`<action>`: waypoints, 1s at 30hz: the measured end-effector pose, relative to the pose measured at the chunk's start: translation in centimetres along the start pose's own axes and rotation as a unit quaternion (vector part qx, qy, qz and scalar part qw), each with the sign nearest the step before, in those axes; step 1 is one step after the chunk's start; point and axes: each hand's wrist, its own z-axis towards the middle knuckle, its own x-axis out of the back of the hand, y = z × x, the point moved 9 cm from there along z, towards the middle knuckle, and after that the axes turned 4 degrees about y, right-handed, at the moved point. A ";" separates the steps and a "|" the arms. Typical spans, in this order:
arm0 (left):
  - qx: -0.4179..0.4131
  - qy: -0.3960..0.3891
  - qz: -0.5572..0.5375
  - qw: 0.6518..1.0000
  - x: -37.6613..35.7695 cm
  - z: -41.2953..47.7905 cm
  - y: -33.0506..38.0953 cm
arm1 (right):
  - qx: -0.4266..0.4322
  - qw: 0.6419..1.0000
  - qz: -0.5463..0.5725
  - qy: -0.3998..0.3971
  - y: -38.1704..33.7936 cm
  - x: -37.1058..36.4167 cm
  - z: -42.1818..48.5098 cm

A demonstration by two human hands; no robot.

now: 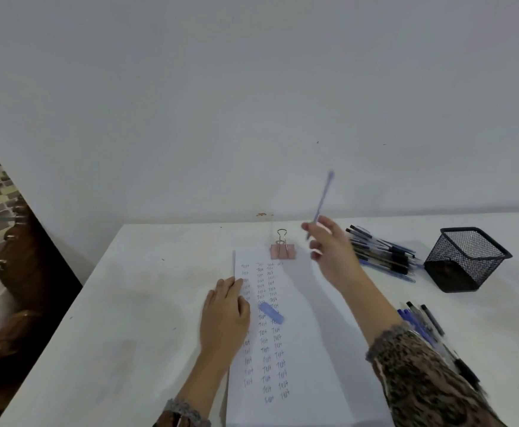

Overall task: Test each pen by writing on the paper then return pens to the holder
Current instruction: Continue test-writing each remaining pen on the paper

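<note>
A white paper (307, 349) with columns of written words lies on the table, clipped at its top by a pink binder clip (282, 249). My left hand (224, 315) rests flat on the paper's left edge. A blue pen cap (271, 312) lies on the paper beside it. My right hand (332, 251) is raised above the paper's top right and pinches a blue pen (323, 200) that points up, blurred by motion. A black mesh holder (464, 260) stands at the right and looks empty.
A pile of several pens (381, 254) lies between my right hand and the holder. Another group of pens (427, 325) lies at the right, partly under my right sleeve. The white table (128, 303) meets the wall behind; its left edge drops to a dark floor.
</note>
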 end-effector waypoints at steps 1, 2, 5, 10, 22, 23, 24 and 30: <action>-0.004 0.000 0.004 1.000 -0.1 0.0 0.0 | -0.014 1.000 0.021 -0.017 1.4 -0.7 0.5; -0.010 -0.002 0.011 1.000 -0.2 0.1 0.0 | -0.023 0.999 0.042 -0.025 2.5 -1.1 0.9; -0.017 -0.005 0.027 0.999 -0.4 0.1 0.0 | -0.008 0.998 0.054 -0.017 4.0 -1.2 1.8; -0.023 0.004 0.031 0.999 -0.2 0.1 0.2 | 0.061 0.995 -0.077 -0.007 4.4 -0.4 2.8; -0.010 0.003 0.044 0.999 -0.4 0.0 0.1 | 0.094 0.980 -0.175 -0.005 6.3 -0.6 3.9; -0.010 0.004 0.043 0.999 -0.4 -0.1 0.1 | 0.093 0.979 -0.180 -0.006 6.4 -0.7 4.0; -0.011 0.005 0.044 0.999 -0.4 -0.1 0.1 | 0.092 0.979 -0.184 -0.009 6.5 -0.8 4.1; -0.010 0.003 0.044 0.999 -0.4 0.0 0.1 | 0.088 0.977 -0.190 -0.031 7.2 -1.1 4.0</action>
